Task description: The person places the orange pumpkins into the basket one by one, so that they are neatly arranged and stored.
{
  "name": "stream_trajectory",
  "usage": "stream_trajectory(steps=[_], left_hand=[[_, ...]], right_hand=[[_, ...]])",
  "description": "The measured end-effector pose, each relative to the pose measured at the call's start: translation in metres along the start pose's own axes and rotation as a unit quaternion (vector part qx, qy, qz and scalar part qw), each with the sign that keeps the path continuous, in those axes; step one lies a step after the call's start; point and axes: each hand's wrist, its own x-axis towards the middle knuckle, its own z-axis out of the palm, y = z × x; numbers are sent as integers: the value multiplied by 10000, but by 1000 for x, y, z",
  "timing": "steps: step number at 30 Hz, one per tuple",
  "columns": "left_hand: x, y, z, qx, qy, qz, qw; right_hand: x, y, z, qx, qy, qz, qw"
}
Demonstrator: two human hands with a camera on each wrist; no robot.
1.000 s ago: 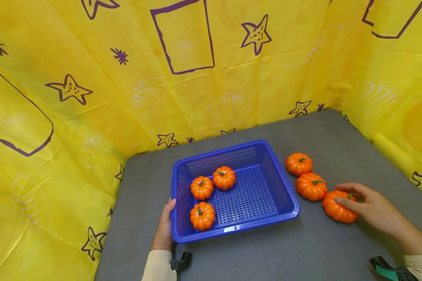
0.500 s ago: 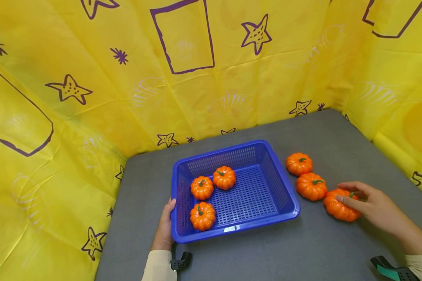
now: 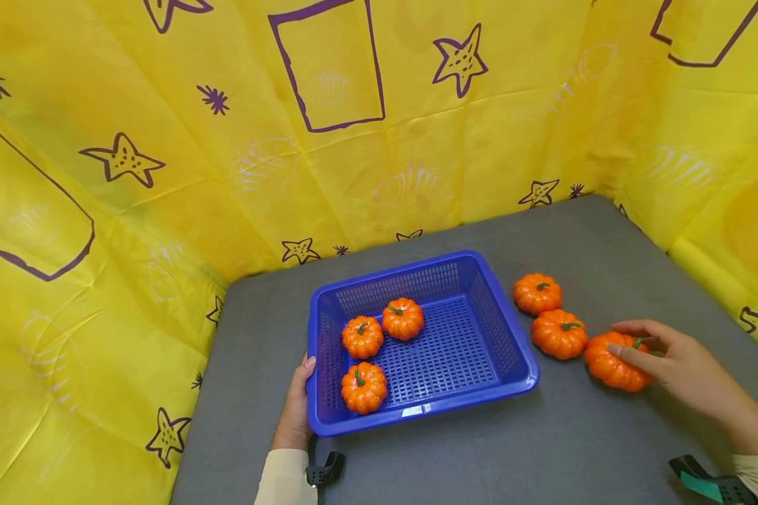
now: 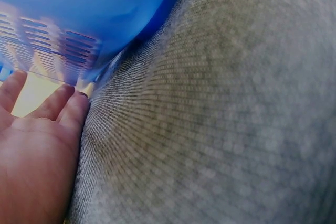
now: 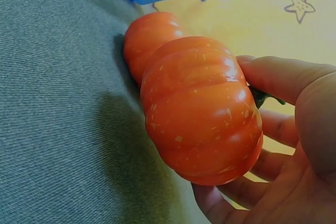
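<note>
My right hand (image 3: 685,368) grips a small orange pumpkin (image 3: 609,366) with a green stem, thumb on one side and fingers on the other. In the right wrist view this pumpkin (image 5: 202,114) hangs slightly off the cloth, its shadow beside it. At the left side of a blue plastic basket (image 3: 426,414), my left hand (image 3: 295,407) holds the rim, with the thumb at its edge. The left wrist view has the fingers (image 4: 50,106) against the slotted basket wall (image 4: 58,40). Inside the basket sit three pumpkins: front (image 3: 363,389), left (image 3: 363,338) and back (image 3: 403,320).
Two more pumpkins, a nearer one (image 3: 559,335) and a farther one (image 3: 537,294), touch each other right of the basket. Grey cloth covers the table (image 3: 480,463). Yellow patterned curtains (image 3: 410,161) enclose the back and sides.
The right hand and its pumpkin have shifted slightly right and up, opening a small gap from the neighbouring pumpkin. The left hand and basket have not moved.
</note>
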Motion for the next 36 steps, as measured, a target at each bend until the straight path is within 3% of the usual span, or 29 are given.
stream_trajectory(steps=[13,36], left_hand=[[0,2,2,-1,88,-162,9998],[-3,2,3,108,141,-166,9997]], right_hand=[[4,-7,-6,-100,37,10,9999],[13,-25,-9,14,160,-87,9998]])
